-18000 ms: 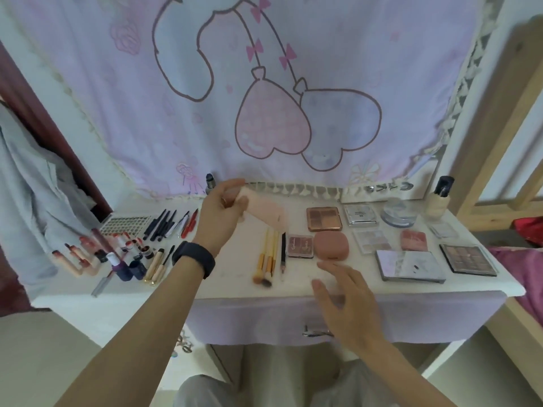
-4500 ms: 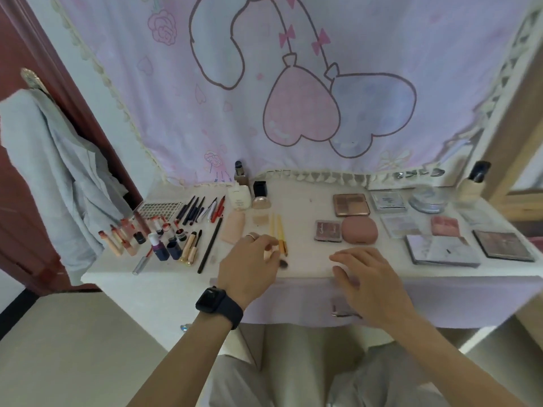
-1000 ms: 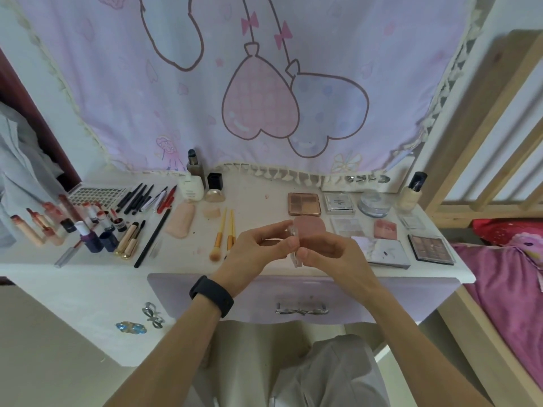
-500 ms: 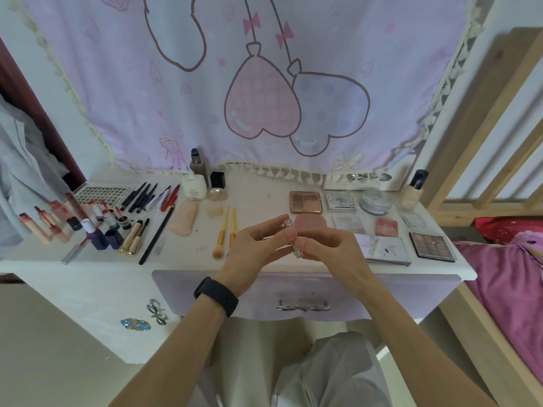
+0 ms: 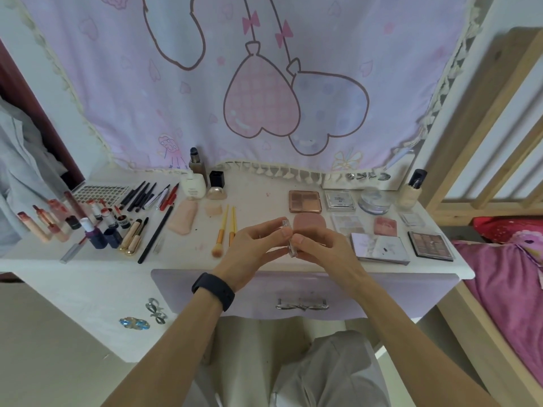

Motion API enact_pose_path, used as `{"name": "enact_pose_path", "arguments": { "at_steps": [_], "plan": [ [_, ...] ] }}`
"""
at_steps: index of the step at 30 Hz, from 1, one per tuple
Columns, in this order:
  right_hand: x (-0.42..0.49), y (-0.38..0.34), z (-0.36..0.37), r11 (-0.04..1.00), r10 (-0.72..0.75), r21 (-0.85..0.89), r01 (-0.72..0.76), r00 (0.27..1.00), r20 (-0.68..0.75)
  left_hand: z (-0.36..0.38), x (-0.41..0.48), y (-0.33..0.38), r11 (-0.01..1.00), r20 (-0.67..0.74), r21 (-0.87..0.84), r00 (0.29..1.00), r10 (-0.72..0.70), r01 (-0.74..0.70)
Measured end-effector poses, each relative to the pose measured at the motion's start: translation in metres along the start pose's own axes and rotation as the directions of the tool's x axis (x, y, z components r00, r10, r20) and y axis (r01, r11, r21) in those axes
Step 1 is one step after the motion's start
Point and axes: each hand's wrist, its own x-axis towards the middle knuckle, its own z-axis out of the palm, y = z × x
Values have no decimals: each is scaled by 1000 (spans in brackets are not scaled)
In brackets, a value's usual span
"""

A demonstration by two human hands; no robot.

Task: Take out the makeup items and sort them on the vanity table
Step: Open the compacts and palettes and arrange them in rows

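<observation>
a lilac cloth (image 5: 264, 83) drawn with heart-shaped balloons hangs behind the white bench (image 5: 88, 274), and a pink bed (image 5: 505, 289) lies to the right. a lilac drawer (image 5: 235, 292) sits closed in the near edge of the bench. above the near middle of the bench the left hand (image 5: 252, 251), with a black band (image 5: 213, 290) on its wrist, meets the right hand (image 5: 323, 251). flat palettes (image 5: 430, 245) lie in rows on the right part of the bench. on the left part lipsticks (image 5: 44, 224) and dark pencils (image 5: 141, 195) lie side by side. a rounded pink compact (image 5: 310, 226) sits just beyond the hands, and two yellow-handled brushes (image 5: 221, 227) lie just left of them. the fingers of both hands pinch one small clear case (image 5: 291, 250), held roughly upright between them, off the bench
</observation>
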Motion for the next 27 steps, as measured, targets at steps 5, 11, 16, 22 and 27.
{"name": "enact_pose_path", "arguments": {
  "at_steps": [5, 11, 16, 22, 27],
  "plan": [
    [3, -8, -7, 1000, 27, -7, -27, 997, 69, -3, -4, 3, 998, 62, 51, 997, -38, 35],
    [4, -12, -5, 998, 65, 1, -65, 997, 38, -1, -2, -1, 1000, 2, 21, 1000, 3, -3],
    [1, -10, -3, 996, 18, -82, -16, 1000, 18, -3, 2, -3, 998, -11, -4, 998, -56, 56],
    [4, -8, -10, 926, -89, -355, 130, 988, 129, -6, 9, 4, 976, -29, -38, 976, -215, 214],
    [10, -6, -10, 935, -159, -312, 171, 985, 65, -2, 12, 0, 970, 1, 52, 971, -238, 237]
  ]
}}
